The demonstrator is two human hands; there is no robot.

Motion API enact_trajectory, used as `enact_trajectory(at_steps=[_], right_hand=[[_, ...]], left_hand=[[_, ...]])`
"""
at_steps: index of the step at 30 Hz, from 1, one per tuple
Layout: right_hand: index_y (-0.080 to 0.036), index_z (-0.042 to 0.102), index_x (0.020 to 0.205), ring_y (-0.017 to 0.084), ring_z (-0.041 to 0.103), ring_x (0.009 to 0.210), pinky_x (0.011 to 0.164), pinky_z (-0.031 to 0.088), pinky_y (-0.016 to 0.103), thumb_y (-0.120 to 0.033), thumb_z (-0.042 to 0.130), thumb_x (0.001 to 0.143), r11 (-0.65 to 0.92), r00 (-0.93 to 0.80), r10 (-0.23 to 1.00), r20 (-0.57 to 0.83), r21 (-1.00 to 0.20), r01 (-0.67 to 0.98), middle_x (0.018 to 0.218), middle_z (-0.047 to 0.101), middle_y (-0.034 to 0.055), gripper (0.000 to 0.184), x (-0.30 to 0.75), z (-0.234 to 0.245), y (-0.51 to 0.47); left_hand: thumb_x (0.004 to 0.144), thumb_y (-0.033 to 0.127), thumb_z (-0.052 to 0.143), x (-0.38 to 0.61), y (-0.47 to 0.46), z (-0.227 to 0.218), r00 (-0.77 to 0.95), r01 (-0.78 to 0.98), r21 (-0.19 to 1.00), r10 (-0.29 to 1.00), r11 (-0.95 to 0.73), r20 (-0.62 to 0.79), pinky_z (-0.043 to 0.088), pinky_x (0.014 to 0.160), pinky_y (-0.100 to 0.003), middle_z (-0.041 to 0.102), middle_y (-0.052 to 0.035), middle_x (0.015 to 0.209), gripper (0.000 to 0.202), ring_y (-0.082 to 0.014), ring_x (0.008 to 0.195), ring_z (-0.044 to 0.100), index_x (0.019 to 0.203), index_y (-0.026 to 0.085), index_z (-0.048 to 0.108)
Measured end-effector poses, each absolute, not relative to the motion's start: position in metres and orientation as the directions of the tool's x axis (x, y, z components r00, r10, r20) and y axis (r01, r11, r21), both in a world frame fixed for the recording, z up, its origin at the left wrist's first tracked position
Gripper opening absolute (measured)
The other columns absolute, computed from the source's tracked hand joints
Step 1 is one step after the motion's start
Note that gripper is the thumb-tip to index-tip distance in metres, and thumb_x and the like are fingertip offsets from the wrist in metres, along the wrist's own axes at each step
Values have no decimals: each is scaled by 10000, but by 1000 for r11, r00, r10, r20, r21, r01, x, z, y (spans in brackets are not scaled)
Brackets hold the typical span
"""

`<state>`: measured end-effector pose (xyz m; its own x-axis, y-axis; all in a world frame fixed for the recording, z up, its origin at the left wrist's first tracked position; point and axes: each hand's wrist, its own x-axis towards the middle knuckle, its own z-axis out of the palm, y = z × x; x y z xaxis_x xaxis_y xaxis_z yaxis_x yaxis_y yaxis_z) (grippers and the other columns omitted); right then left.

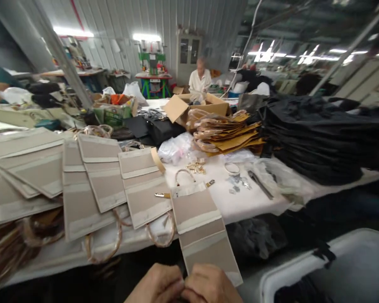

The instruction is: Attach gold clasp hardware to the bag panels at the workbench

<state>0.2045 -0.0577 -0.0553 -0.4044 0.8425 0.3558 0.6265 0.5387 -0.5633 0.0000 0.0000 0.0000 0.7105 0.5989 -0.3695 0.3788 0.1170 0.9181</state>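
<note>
My left hand point(159, 283) and my right hand point(211, 285) meet at the bottom of the head view, fingers curled and pressed together. Whatever they pinch, if anything, is too hidden to make out. Just beyond them a beige bag panel point(197, 214) with pale strips hangs over the table's front edge. Its lower part reaches behind my hands; I cannot tell whether they touch it. A plastic-wrapped loop handle point(185, 172) and a strap with a metal end point(211, 183) show at its far end. Another beige panel point(145, 185) lies to its left.
More panels point(97, 172) overlap along the table's left. Gold hardware point(198, 166), a tape roll point(232, 169) and a dark tool point(260, 185) lie on the white table point(240, 210). Behind are brown handled pieces point(227, 134), a carton point(205, 107) and a black stack point(316, 139). A person point(200, 79) sits opposite.
</note>
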Motion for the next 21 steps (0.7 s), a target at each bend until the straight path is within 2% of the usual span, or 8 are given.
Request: enact_trajectory(at_steps=[5, 7, 9, 12, 15, 18, 19, 21], right_hand=[[-219, 680, 846, 160, 617, 583, 560, 431, 292, -305, 463, 1088, 612, -395, 778, 488, -449, 651, 670, 658, 12, 336, 210, -38, -55], [-221, 715, 971, 165, 661, 640, 605, 493, 274, -251, 558, 1049, 626, -370, 768, 524, -487, 609, 743, 712, 20, 177, 218, -34, -50], [-239, 739, 1078, 165, 704, 715, 681, 549, 253, -250, 629, 1021, 549, -265, 825, 499, -599, 582, 836, 755, 24, 124, 230, -31, -39], [-255, 729, 1219, 157, 683, 656, 662, 562, 248, -356, 650, 1016, 262, 14, 949, 314, -816, 515, 769, 729, -7, 240, 244, -28, -5], [-194, 577, 1425, 170, 651, 635, 660, 558, 278, -491, 668, 983, 51, 148, 984, 103, -945, 322, 692, 681, -31, 540, 243, -32, 37], [-169, 637, 1276, 204, 687, 760, 742, 566, 322, -563, 693, 934, 15, 141, 989, 47, -975, 222, 818, 738, 27, 525, 234, -47, 77], [-172, 670, 1175, 216, 693, 799, 766, 566, 336, -578, 690, 925, 17, 150, 987, 50, -976, 216, 866, 749, 48, 477, 230, -54, 88], [-179, 695, 1040, 243, 698, 903, 838, 564, 371, -593, 673, 918, 27, 182, 981, 68, -975, 222, 977, 757, 88, 433, 225, -67, 106]], left_hand=[[954, 726, 479, 3, 5, -24, 647, 276, 904, 633, 327, -426, 247, 495, -262, 502, 23, 611, 589, -101, 522, 376, 727, 186, 535], [942, 741, 480, 3, 9, -37, 553, 180, 909, 725, 377, -411, 239, 478, -248, 503, 34, 606, 591, -89, 488, 354, 749, 185, 538], [952, 725, 481, 5, 16, -47, 461, 126, 924, 803, 362, -378, 257, 485, -233, 507, 41, 603, 578, -83, 484, 371, 762, 183, 545], [957, 679, 524, 12, 27, -50, 437, 72, 934, 831, 349, -344, 314, 493, -216, 605, 17, 703, 516, -85, 511, 454, 855, 176, 583], [965, 618, 552, 25, 35, -45, 440, 31, 955, 854, 296, -279, 418, 546, -217, 661, -10, 791, 449, -116, 602, 573, 960, 175, 626], [1002, 541, 513, 36, 40, -43, 427, 67, 972, 874, 225, -232, 477, 589, -236, 665, -9, 747, 389, -145, 627, 625, 1052, 181, 652], [1016, 510, 492, 38, 42, -45, 423, 90, 977, 881, 192, -212, 495, 596, -248, 708, -32, 838, 362, -142, 622, 634, 1057, 187, 651], [1030, 422, 471, 40, 46, -49, 406, 155, 984, 902, 91, -148, 556, 690, -289, 732, -102, 1197, 283, -152, 715, 693, 1004, 198, 642]])
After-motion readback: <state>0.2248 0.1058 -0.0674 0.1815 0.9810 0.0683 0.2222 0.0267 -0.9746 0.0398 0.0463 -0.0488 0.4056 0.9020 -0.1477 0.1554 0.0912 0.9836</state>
